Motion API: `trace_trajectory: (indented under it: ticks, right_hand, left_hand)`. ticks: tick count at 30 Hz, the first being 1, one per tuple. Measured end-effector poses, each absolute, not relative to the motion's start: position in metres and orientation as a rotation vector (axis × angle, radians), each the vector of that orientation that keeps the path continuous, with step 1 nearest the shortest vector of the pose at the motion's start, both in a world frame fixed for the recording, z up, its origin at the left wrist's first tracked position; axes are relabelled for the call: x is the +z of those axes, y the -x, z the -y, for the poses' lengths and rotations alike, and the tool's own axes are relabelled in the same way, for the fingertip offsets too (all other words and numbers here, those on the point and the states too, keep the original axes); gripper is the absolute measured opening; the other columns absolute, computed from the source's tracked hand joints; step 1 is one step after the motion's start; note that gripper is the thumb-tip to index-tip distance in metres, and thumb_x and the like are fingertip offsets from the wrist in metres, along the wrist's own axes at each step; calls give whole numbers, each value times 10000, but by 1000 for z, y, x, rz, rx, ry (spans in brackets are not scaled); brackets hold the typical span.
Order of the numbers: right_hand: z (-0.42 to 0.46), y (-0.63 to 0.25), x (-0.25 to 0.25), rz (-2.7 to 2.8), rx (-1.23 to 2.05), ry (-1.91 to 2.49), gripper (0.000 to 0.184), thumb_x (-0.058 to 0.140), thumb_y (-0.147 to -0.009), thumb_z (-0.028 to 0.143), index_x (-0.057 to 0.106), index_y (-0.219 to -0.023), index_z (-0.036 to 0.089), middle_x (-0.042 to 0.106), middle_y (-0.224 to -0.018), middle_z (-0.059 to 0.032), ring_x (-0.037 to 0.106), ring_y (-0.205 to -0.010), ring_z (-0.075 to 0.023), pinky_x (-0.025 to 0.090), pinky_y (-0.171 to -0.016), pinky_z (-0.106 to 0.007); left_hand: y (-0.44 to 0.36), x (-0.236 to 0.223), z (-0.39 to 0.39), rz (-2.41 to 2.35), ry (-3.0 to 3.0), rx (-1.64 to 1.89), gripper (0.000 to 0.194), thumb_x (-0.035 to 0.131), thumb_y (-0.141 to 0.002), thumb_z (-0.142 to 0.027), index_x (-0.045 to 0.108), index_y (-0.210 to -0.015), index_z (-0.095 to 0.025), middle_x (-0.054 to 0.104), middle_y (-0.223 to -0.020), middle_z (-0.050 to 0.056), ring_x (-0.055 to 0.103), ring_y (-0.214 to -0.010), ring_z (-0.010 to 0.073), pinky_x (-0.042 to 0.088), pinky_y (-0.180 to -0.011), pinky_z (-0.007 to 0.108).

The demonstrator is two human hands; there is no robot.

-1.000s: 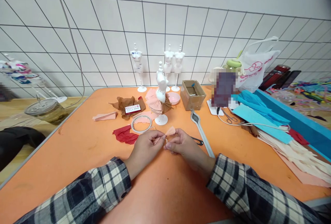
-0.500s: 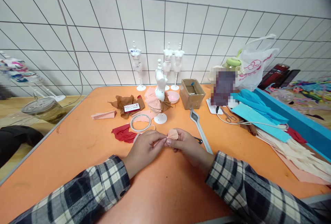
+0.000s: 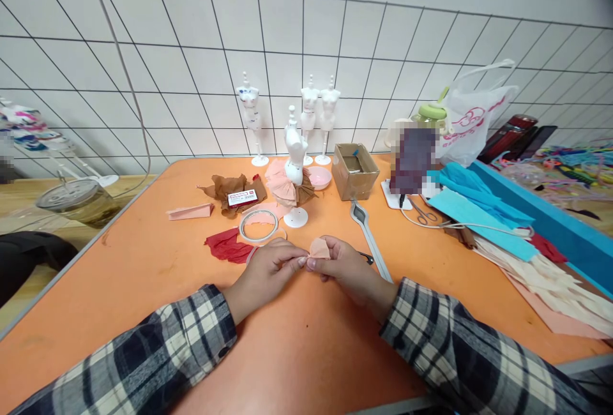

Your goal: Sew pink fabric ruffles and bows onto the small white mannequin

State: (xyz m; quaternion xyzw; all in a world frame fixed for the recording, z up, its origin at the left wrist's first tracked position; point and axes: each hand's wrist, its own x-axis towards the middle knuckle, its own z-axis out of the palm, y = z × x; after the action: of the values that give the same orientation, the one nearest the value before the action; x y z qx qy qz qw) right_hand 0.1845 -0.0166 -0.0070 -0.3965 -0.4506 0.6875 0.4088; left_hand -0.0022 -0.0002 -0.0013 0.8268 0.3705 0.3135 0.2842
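Between my two hands is a small peach piece of crepe paper [image 3: 319, 248], fanned out at its top and pinched at its base. My left hand [image 3: 271, 271] closes finger and thumb on the narrow end, and my right hand [image 3: 342, 266] grips the right side of the piece. Just beyond stands a small white mannequin [image 3: 295, 147] with a ruffled peach and brown paper skirt [image 3: 282, 184]. A roll of double-sided tape [image 3: 242, 226] and red crepe paper [image 3: 224, 246] lie by my left hand. Past my right wrist is a black-handled tool [image 3: 366, 258], partly hidden.
A cardboard box [image 3: 355, 183], a pink dish [image 3: 320, 177] and more white mannequins [image 3: 249, 115] stand at the back. Brown crepe paper lies under a small labelled box [image 3: 242, 198]. Rightward are a grey strap-like item [image 3: 368, 236], scissors [image 3: 425, 214], blue paper [image 3: 483, 223] and a blurred upright phone-like object [image 3: 412, 163].
The view has shifted slightly. Both hands stay together on the peach paper, with only a slight movement of the fingers.
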Motion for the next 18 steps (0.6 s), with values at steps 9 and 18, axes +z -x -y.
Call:
trace_trajectory:
  ticks: [9,18]
  right_hand:
    - [19,-183,-4,1160,1728,1066,391,795,-622,367,474,-753,187,499,-654,49,470,-614,-90,378,-536,-211]
    - [21,-181,-5,1225,1703,1154,422,802,-628,394,477,-801,188,514,-695,48,479,-628,-83,428,-529,-194]
  left_hand:
    - [4,-1,-2,-996,-2167,780,238,534,-897,-293,738,-827,-194,705,-753,44,607,-728,163,453,-689,264]
    - [2,5,-1,-956,-2190,784,205,573,-865,-275,732,-791,-170,668,-701,40,579,-679,153,430,-645,254]
